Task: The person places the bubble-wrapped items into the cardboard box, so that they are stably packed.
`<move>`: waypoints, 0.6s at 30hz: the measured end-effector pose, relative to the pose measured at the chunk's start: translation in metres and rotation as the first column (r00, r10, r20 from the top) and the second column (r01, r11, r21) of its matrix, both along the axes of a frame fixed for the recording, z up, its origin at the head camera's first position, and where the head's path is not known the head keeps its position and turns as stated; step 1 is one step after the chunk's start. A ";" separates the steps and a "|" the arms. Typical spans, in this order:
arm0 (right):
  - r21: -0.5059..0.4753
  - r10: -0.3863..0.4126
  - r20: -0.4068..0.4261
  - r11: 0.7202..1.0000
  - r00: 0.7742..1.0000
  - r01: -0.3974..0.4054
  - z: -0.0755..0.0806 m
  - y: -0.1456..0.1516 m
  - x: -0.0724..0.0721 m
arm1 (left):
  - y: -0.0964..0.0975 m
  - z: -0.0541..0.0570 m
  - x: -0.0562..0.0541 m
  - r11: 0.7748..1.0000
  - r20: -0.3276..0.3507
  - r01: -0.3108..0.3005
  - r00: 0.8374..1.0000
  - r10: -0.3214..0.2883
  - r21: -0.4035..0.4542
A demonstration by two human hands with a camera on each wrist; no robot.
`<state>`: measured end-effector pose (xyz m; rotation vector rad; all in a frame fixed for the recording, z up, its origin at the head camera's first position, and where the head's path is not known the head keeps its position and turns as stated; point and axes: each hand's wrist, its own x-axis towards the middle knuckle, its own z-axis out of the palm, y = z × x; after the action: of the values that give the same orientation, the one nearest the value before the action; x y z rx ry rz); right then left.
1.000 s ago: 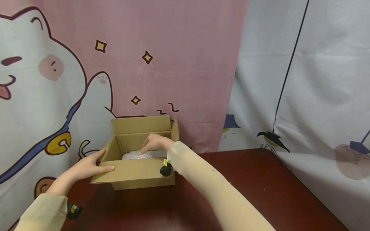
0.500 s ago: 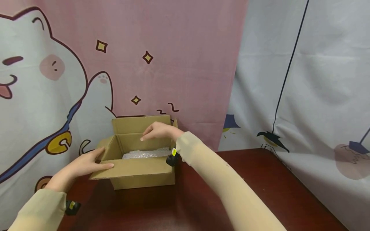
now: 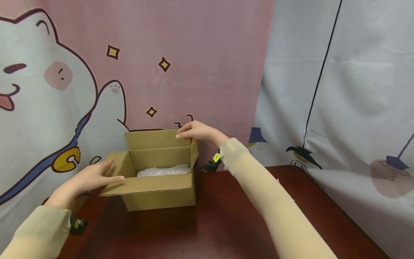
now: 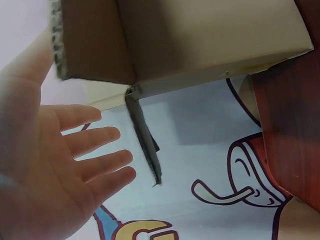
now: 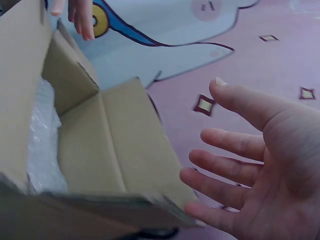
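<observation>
An open cardboard box (image 3: 161, 199) stands on the table with its flaps spread outward. Clear bubble wrap (image 3: 165, 171) lies inside it; whether it covers anything cannot be seen. At the box's left front corner is my left hand (image 3: 92, 176), its thumb along the front flap (image 3: 145, 185). The left wrist view shows the other fingers (image 4: 107, 159) straight and apart, beside the left flap (image 4: 145, 140). My right hand (image 3: 202, 131) hovers by the back right corner. In the right wrist view its fingers (image 5: 220, 167) are loosely spread and hold nothing.
The box rests on a dark red wooden table (image 3: 245, 212). Close behind it hangs a pink and white cartoon-printed curtain (image 3: 210, 72), and a pale curtain (image 3: 355, 90) hangs along the right side. The back flap (image 3: 155, 139) stands upright.
My right hand has risen out of the box, away from the bubble wrap, and moved right to the back right corner. My left hand has shifted slightly up and left, its fingers loosening.
</observation>
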<state>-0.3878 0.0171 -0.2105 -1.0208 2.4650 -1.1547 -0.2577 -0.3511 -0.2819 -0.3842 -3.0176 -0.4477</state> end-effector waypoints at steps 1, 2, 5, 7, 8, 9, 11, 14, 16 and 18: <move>-0.008 -0.014 0.005 1.000 1.000 0.014 0.001 0.007 0.000 | 0.000 0.002 0.000 1.000 0.000 -0.006 1.000 0.006 -0.009; -0.015 -0.027 0.006 1.000 1.000 0.028 0.003 0.014 -0.001 | -0.001 0.005 0.000 1.000 -0.002 -0.012 1.000 0.012 -0.015; -0.058 -0.055 0.041 0.997 0.998 0.058 0.006 0.036 -0.004 | -0.003 0.011 0.001 1.000 -0.016 -0.020 1.000 0.020 -0.016; -0.071 -0.077 0.048 0.994 0.996 0.080 0.008 0.052 -0.004 | -0.005 0.015 0.002 1.000 -0.028 -0.023 0.999 0.023 -0.014; -0.078 -0.084 0.048 0.993 0.995 0.087 0.009 0.061 -0.004 | -0.007 0.017 0.002 1.000 -0.034 -0.023 0.999 0.023 -0.014; -0.083 -0.093 0.049 0.992 0.994 0.097 0.009 0.069 -0.004 | -0.009 0.019 0.002 1.000 -0.042 -0.022 0.999 0.021 -0.015; -0.070 -0.117 0.034 0.990 0.993 0.119 0.007 0.087 -0.004 | -0.013 0.023 0.003 0.999 -0.058 -0.021 0.998 0.020 -0.024; -0.024 -0.158 -0.023 0.987 0.987 0.158 -0.001 0.115 -0.003 | -0.018 0.027 0.005 0.999 -0.070 -0.028 0.997 0.026 -0.031; 0.006 -0.181 -0.060 0.983 0.982 0.182 -0.009 0.135 -0.002 | -0.022 0.028 0.007 0.999 -0.074 -0.039 0.997 0.036 -0.028; 0.035 -0.204 -0.099 0.977 0.974 0.208 -0.020 0.153 0.000 | -0.027 0.027 0.009 0.999 -0.077 -0.047 0.996 0.045 -0.025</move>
<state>-0.3882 0.1700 -0.2306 -0.8412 2.7128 -1.1272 -0.2487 -0.3778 -0.2552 -0.3245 -2.9546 -0.3810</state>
